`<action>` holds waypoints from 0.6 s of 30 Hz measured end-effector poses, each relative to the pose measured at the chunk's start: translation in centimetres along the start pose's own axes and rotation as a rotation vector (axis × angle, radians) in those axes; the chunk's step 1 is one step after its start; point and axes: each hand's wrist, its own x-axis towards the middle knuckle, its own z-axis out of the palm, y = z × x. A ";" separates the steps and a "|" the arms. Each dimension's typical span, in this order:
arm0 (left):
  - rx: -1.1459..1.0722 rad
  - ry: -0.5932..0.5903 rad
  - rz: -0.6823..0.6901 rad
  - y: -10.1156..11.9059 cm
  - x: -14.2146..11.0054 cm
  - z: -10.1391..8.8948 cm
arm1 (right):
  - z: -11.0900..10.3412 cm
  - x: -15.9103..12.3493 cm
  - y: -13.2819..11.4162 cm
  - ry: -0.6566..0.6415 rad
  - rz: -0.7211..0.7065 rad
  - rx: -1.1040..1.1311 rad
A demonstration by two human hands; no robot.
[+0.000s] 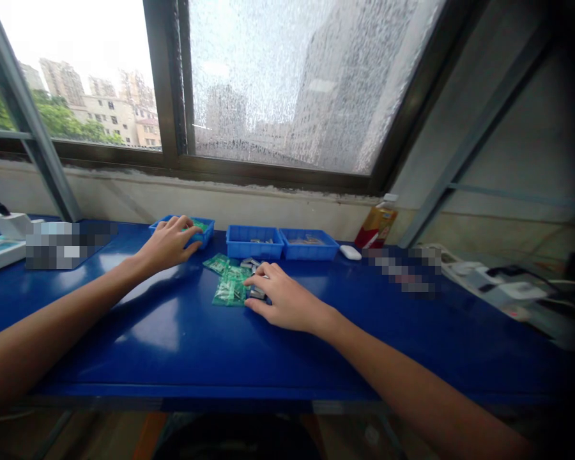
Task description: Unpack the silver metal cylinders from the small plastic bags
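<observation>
My left hand [172, 240] is at the left blue bin [209, 234], with its fingers bent over the rim and its thumb apart from them. Green packets [199, 225] show inside that bin, partly hidden by the fingers. On the table, my right hand [287, 297] is curled around small grey metal pieces [257, 292], which show between its thumb and fingers. Touching this pile on its left are clear green bags [230, 285] with small pale pieces inside. Part of the pile is covered by my right fingers.
Along the wall stand a middle blue bin [255, 249] and a right blue bin [309, 252], both with small parts inside. A white case [350, 253] and a drink bottle [377, 225] are further right. A power strip [2, 254] lies left on the blue table [172, 358].
</observation>
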 end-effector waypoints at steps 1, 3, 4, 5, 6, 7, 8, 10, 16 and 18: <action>-0.050 0.011 0.021 0.5 -0.1 -0.4 | 0.0 0.0 0.0 0.002 -0.001 0.000; -0.174 -0.034 0.025 1.8 -0.2 -0.8 | 0.1 0.0 0.0 0.004 -0.006 -0.007; -0.223 -0.069 0.012 2.4 -0.3 -0.7 | 0.1 0.0 0.1 0.003 -0.009 -0.012; -0.250 -0.102 0.004 3.0 -0.4 -0.5 | 0.1 0.0 0.1 0.001 -0.011 -0.016; -0.259 -0.133 0.015 3.6 -0.5 -0.2 | 0.1 0.0 0.1 0.000 -0.013 -0.019; -0.262 -0.170 0.047 3.9 -0.7 0.2 | 0.2 0.0 0.1 -0.001 -0.014 -0.019; -0.272 -0.221 0.097 4.1 -0.8 0.6 | 0.1 0.0 0.1 -0.002 -0.013 -0.017; -0.316 -0.331 0.182 4.1 -1.1 1.0 | 0.1 0.0 0.0 -0.003 -0.010 -0.011; -0.248 -0.350 0.174 2.8 -1.0 -0.1 | 0.0 0.1 0.0 -0.014 -0.009 -0.011; -0.194 -0.290 0.194 2.9 -0.9 -0.3 | 0.1 0.1 0.0 -0.009 -0.012 -0.010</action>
